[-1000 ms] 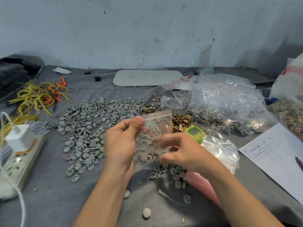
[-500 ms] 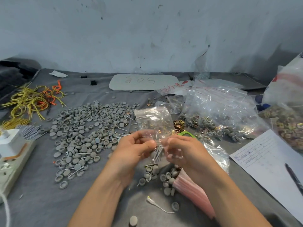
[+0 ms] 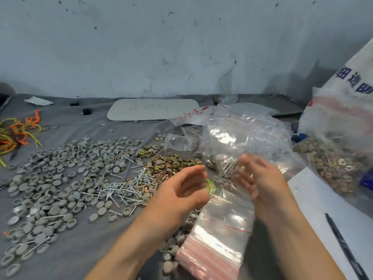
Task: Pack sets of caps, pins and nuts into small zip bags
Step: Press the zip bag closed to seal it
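Observation:
Grey caps [image 3: 60,178] lie spread over the grey cloth on the left. Silver pins [image 3: 125,188] are heaped beside them, with gold square nuts [image 3: 171,164] just behind. My left hand [image 3: 181,190] hovers with relaxed fingers and holds nothing. My right hand [image 3: 260,178] is motion-blurred. Its thumb and fingertips pinch a small filled zip bag [image 3: 228,166] with pins showing inside. A stack of empty zip bags [image 3: 214,245] with red seal strips lies under both wrists.
Large clear bags [image 3: 252,134] pile up behind my right hand. A sack of nuts [image 3: 333,168] sits at right. Paper [image 3: 323,209] and a pen [image 3: 343,245] lie near right. A green timer [image 3: 210,184] peeks between my hands. Wires [image 3: 16,132] lie far left.
Both hands held the small bag together at the centre. Now my left hand has let go and opened, while my right hand carries the bag rightward toward the clear bags.

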